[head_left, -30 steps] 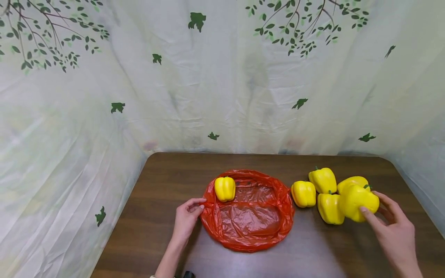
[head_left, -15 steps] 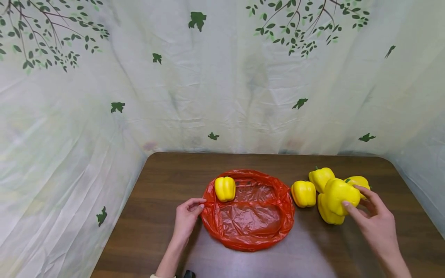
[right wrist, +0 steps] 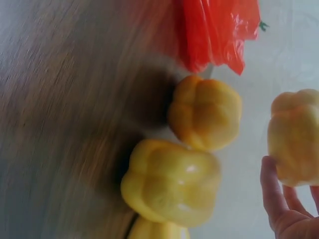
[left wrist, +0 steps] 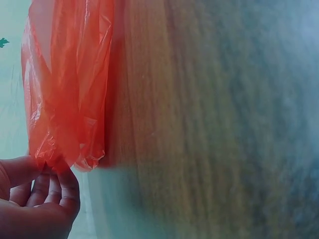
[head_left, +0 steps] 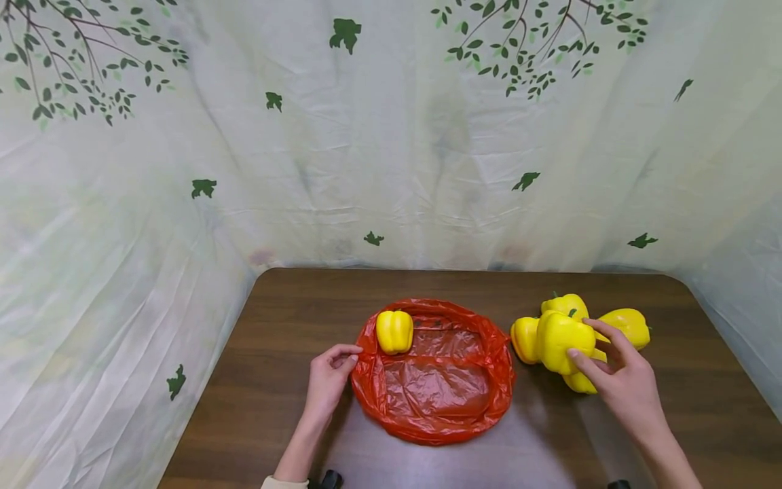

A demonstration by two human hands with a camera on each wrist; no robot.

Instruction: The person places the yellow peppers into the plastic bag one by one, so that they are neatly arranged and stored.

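An open red plastic bag (head_left: 436, 431) with a rolled-down rim stands in the middle of the table. My left hand (head_left: 328, 380) pinches its left rim between thumb and fingers; the left wrist view shows the bag's side (left wrist: 65, 89) drawn to the fingertips. One yellow bell pepper (head_left: 395, 333) lies inside, at the bag's back left. Right of the bag, my right hand (head_left: 620, 380) grips another yellow bell pepper (head_left: 563, 343). In the right wrist view this held pepper (right wrist: 296, 137) is up off the table, apart from the peppers below.
Several more yellow bell peppers stand on the table right of the bag, among them one nearest the bag (head_left: 523, 339) and one at the far right (head_left: 628, 327). The brown wooden table (head_left: 293, 305) ends at a pale leaf-printed curtain (head_left: 415, 170).
My right hand has carried its bell pepper leftward over the other peppers, toward the bag. The left hand keeps its pinch on the bag's rim.
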